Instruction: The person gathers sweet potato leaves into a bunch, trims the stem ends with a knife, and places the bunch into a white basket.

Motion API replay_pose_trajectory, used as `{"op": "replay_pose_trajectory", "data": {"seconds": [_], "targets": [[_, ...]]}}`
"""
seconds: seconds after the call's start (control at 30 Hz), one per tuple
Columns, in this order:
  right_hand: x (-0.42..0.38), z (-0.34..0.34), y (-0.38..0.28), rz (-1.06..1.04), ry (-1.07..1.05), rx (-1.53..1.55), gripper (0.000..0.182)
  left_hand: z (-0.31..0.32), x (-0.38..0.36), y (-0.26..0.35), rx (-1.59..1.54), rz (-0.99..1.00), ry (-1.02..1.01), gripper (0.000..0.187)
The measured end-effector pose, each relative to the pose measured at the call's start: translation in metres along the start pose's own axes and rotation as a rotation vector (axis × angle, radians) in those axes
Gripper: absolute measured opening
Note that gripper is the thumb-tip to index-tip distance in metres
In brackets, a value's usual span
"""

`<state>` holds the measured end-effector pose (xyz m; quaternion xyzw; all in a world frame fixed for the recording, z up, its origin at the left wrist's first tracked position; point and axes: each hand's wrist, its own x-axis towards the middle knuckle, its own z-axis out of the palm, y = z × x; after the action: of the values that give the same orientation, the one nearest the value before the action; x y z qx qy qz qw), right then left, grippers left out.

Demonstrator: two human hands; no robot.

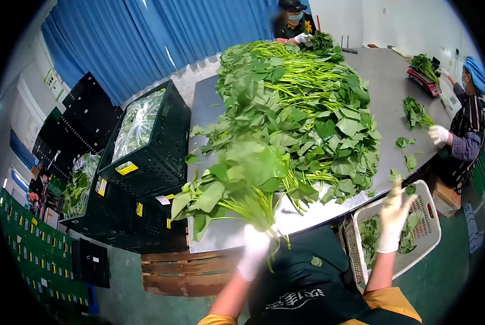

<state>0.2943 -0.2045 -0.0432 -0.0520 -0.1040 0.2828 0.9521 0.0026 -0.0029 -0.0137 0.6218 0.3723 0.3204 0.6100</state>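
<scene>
My left hand (255, 249), in a white glove, is closed round the stems of a bunch of leafy greens (242, 189) at the table's near edge. The leaves of the bunch spread up and to the left, partly blurred. My right hand (395, 216), also gloved, has its fingers apart above a white basket (432, 230) with loose leaves in it; a small leaf (410, 189) is near its fingers. A large heap of greens (307, 114) lies on the metal table (386, 76) beyond my hands.
Dark crates (172, 157) with bagged greens (139, 127) stand at the left, above a wooden pallet (188, 273). A co-worker (294, 24) is at the far end. Another person (470, 114) at the right is beside a red scale (424, 81) and small bunches (416, 112).
</scene>
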Motion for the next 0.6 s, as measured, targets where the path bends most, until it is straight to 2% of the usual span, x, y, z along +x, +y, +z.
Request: {"op": "replay_pose_trajectory", "data": {"seconds": [0.07, 0.1, 0.13, 0.2, 0.27, 0.3, 0.33, 0.37, 0.4, 0.43, 0.47, 0.5, 0.57, 0.6], "targets": [[-0.019, 0.041, 0.065, 0.132, 0.038, -0.521, 0.056, 0.008, -0.002, -0.006, 0.142, 0.040, 0.037, 0.011], [-0.032, 0.076, 0.084, 0.387, -0.020, -1.064, 0.042, 0.011, -0.004, -0.008, 0.261, 0.037, 0.005, 0.011], [-0.039, 0.094, 0.105, 0.542, -0.200, -1.222, 0.027, 0.014, -0.006, -0.019, 0.265, 0.037, -0.008, 0.011], [-0.047, 0.076, 0.145, 0.087, -0.906, -1.507, 0.020, 0.022, -0.005, -0.044, 0.088, 0.175, -0.029, 0.016], [-0.051, 0.106, 0.156, 0.539, -0.612, -1.455, 0.018, 0.023, -0.009, -0.036, 0.105, 0.162, -0.115, 0.020], [-0.043, 0.114, 0.150, 0.604, -0.554, -1.358, 0.015, 0.022, -0.009, -0.042, 0.114, 0.110, -0.083, 0.021], [-0.037, 0.106, 0.141, 0.440, -0.486, -1.119, 0.016, 0.021, -0.008, -0.045, 0.123, 0.057, -0.047, 0.022], [-0.026, 0.100, 0.125, 0.187, -0.379, -1.248, 0.018, 0.018, -0.015, -0.015, 0.243, 0.068, -0.040, 0.024], [-0.013, 0.098, 0.106, -0.186, -0.375, -1.292, 0.020, 0.011, -0.014, -0.009, 0.243, 0.068, -0.037, 0.024], [-0.009, 0.106, 0.077, -0.158, -0.055, -1.154, 0.015, 0.004, -0.014, -0.005, 0.215, 0.034, -0.078, 0.024], [0.000, 0.101, 0.049, -0.230, 0.160, -0.962, 0.019, -0.003, -0.014, -0.002, 0.188, 0.001, -0.119, 0.024], [0.015, 0.067, 0.018, -0.433, 0.222, -0.886, 0.028, -0.011, -0.016, -0.002, 0.120, -0.073, -0.097, 0.024], [0.021, -0.015, -0.076, -0.411, 0.335, -0.994, 0.024, -0.025, -0.017, 0.009, 0.087, -0.081, -0.069, 0.024], [0.016, -0.072, -0.127, -0.298, 0.428, -1.061, 0.023, -0.031, -0.018, 0.014, 0.053, -0.103, -0.046, 0.024]]}}
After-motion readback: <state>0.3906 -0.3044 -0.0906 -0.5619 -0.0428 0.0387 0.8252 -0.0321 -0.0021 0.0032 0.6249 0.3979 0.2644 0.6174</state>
